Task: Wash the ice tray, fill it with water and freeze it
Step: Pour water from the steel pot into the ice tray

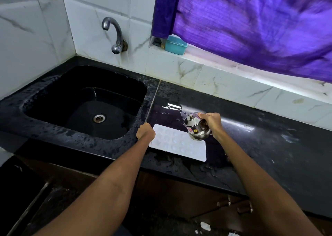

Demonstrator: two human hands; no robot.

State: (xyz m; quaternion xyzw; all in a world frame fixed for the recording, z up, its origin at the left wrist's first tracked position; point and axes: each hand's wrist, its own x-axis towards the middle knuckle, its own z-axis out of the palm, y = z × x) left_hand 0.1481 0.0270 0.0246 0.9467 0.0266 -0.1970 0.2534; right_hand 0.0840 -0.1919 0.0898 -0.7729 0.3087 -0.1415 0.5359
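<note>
Under the left hand (145,131), seemingly gripped: ice tray (177,143) edge.

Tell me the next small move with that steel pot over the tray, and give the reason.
Probably tip the steel pot a little further so water runs into the white ice tray. The right hand holds it tilted over the tray's far right corner, the left hand grips the tray's left end on the counter, and no stream is visible.
</note>
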